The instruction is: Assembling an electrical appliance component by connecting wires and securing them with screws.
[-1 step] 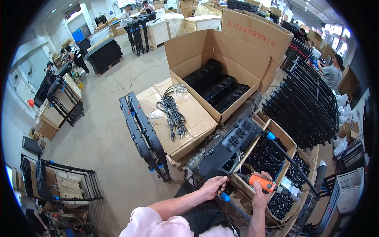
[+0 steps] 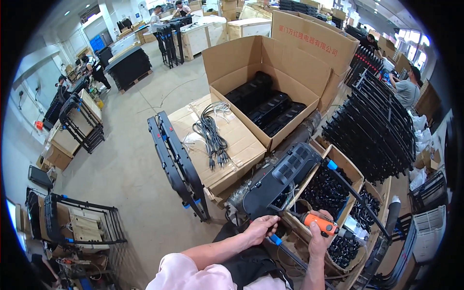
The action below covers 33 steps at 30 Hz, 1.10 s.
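My right hand (image 2: 320,238) is wrapped round an orange power screwdriver (image 2: 319,224), whose dark nose points left toward my other hand. At that nose, my left hand (image 2: 262,229) has its thumb and fingers pinched together; whatever is between them is too small to make out. Just beyond my hands lies a black plastic housing (image 2: 280,183) with vent slots, joined to a black tube frame. One frame tube (image 2: 358,195) with a blue end crosses the bins on the right. Another tube (image 2: 292,257), with a blue band, runs below my hands.
Wooden bins (image 2: 358,173) hold many small black parts. An open cardboard box (image 2: 290,130) contains black housings. Power cords (image 2: 211,133) lie on a closed carton (image 2: 241,159). Folded black frames (image 2: 176,164) stand left of it, and stacked frames (image 2: 369,125) rise at right. Several people work farther off.
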Tool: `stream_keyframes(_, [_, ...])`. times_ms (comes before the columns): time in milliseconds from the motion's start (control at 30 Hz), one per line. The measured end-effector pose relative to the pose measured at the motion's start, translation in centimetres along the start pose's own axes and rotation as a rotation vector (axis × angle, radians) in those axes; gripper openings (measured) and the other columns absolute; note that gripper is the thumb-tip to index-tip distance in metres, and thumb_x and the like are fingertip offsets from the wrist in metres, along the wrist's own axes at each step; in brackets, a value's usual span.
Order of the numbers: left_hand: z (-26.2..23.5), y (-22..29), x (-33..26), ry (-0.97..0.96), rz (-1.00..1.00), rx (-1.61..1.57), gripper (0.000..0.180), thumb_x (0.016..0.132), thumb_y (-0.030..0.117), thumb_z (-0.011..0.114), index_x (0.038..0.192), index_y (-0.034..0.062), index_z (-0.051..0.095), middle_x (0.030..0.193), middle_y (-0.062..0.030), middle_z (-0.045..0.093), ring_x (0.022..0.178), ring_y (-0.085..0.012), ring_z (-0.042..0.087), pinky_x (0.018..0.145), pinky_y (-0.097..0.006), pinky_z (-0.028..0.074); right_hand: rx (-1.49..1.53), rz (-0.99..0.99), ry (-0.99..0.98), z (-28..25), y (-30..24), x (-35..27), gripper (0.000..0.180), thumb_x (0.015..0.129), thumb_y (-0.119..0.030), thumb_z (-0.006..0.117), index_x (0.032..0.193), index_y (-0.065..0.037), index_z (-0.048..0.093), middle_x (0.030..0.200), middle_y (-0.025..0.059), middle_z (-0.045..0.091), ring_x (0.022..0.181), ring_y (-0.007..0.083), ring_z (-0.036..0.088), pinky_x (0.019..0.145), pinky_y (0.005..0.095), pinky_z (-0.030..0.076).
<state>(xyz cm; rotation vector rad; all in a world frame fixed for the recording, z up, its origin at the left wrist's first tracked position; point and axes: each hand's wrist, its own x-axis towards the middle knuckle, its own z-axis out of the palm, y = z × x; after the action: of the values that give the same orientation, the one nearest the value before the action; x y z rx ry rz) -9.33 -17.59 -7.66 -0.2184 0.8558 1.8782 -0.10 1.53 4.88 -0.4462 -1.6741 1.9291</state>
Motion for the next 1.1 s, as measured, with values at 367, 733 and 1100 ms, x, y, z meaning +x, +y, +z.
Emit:
stream_keyframes(367, [1.3,-2.3,-5.0,0.181,-0.030,-0.154,0.026,0.107,0.036,0.060,0.106,0.0109,0.066,0.086,0.0024,0.064,0.074,-0.0108,0.058,0.065,-0.025,0.049,0.045,0.071,-0.142,-1.7,-0.5,-5.0,0.051,0.087,-0.007,0.075,0.133,-0.001,0.053,0.123,0.0182,0.068,0.113,0.0244,0.066,0.104,0.0414,0.051])
stream_keyframes(733, [0.9,-1.8,-3.6,0.123,-0.180,-0.288,0.025,0.107,0.036,0.058,0.108,0.0121,0.066,0.082,0.0054,0.061,0.070,-0.0091,0.056,0.061,-0.024,0.049,-0.201,0.034,-0.170,0.2,-0.2,-8.8,0.053,0.087,-0.001,0.072,0.135,-0.002,0.050,0.129,0.0188,0.066,0.117,0.0254,0.065,0.106,0.0412,0.050])
stream_keyframes(1100, [-2.4,-1.2,-3.6,0.029,-0.337,-0.398,0.026,0.109,0.034,0.055,0.111,0.0106,0.066,0.081,0.0049,0.057,0.069,-0.0098,0.053,0.061,-0.024,0.046,-0.328,0.093,-0.148,4.4,-0.1,-9.8,0.051,0.086,-0.002,0.074,0.132,-0.002,0.053,0.128,0.0183,0.066,0.118,0.0266,0.065,0.106,0.0417,0.051])
